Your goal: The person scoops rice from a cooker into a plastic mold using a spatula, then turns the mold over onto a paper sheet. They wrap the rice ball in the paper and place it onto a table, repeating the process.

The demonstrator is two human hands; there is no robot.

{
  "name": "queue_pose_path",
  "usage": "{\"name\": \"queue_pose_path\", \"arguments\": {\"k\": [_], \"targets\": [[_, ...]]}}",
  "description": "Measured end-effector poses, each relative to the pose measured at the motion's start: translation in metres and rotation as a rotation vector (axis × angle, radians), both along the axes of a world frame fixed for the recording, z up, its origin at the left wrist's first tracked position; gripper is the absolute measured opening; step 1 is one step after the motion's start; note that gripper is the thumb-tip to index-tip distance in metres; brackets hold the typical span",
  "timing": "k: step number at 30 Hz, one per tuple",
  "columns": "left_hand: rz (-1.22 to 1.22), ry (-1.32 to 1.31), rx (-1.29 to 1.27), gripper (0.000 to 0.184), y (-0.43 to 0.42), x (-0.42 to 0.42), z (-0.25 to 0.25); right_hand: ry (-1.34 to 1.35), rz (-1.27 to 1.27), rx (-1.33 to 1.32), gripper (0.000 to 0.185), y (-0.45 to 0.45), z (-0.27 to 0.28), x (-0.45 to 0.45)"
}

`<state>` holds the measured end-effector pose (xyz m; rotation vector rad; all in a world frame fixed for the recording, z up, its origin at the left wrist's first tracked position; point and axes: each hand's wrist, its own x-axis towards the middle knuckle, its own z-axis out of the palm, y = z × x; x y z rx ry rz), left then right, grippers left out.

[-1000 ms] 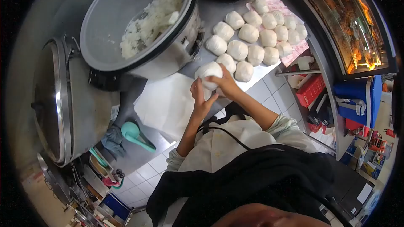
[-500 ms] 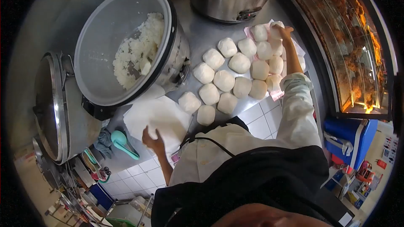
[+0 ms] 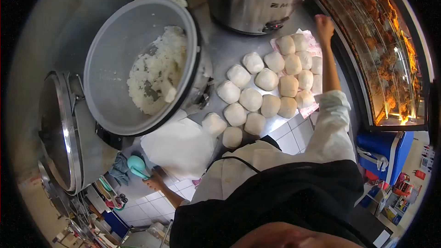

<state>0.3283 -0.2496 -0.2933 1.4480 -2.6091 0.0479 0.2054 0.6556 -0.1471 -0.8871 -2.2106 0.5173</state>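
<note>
My left hand (image 3: 156, 180) has its fingers closed at the handle end of a teal scoop (image 3: 136, 163), whose round bowl rests beside a crumpled grey-blue cloth (image 3: 119, 169). Next to that hand lies a stack of white paper sheets (image 3: 177, 144). My right hand (image 3: 325, 26) is closed like a fist near the display case, beyond the wrapped bundles, and nothing shows in it. Several round bundles in white paper (image 3: 251, 99) sit in rows on the steel counter. Those at the right rest partly on pink printed paper (image 3: 312, 39).
A large open rice cooker (image 3: 94, 73) with loose white rice (image 3: 161, 69) stands tilted at left. Behind the bundles is a closed steel cooker (image 3: 248, 7). A lit glass case (image 3: 372, 50) of fried food borders the right, above a blue cooler (image 3: 386, 156).
My right hand has left the far bundles and moved away, closing. My left hand has gone from over the paper sheets to the teal scoop's handle. The view has shifted slightly.
</note>
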Motion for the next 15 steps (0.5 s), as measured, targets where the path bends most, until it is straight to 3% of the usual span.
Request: {"name": "queue_pose_path", "arguments": {"k": [1,2,3,5,6,7,9,11,14,15], "targets": [[-0.034,-0.059,0.087,0.077,-0.005,0.002,-0.002,0.268,0.039,0.066,0.033,-0.018,0.025,-0.007],[-0.137,-0.118,-0.071,0.060,-0.010,0.007,-0.011,0.371,0.116,0.146,0.024,-0.053,0.061,-0.017],[-0.107,-0.109,-0.068,0.060,-0.012,0.011,-0.014,0.479,0.201,0.223,0.016,-0.101,0.100,-0.028],[-0.152,0.009,-0.073,0.038,0.000,0.010,-0.009,0.501,0.461,0.312,0.012,-0.197,0.165,-0.044],[-0.219,0.175,-0.011,0.032,0.005,0.012,-0.004,0.495,0.631,0.187,0.013,-0.245,0.184,-0.050],[-0.291,0.344,0.042,0.027,0.012,0.013,0.002,0.405,0.821,0.218,0.013,-0.280,0.197,-0.058],[-0.280,0.541,0.087,0.024,0.033,0.006,0.022,0.203,1.070,0.543,0.021,-0.349,0.212,-0.078],[-0.294,0.573,0.231,0.024,0.056,0.001,0.048,-0.329,1.200,0.429,0.035,-0.396,0.204,-0.097],[-0.540,0.851,0.228,0.028,0.100,-0.022,0.096,-0.994,1.224,0.221,0.056,-0.448,0.186,-0.125],[-0.671,0.993,0.152,0.033,0.105,-0.035,0.102,-0.992,1.226,0.228,0.056,-0.453,0.168,-0.139]]}}
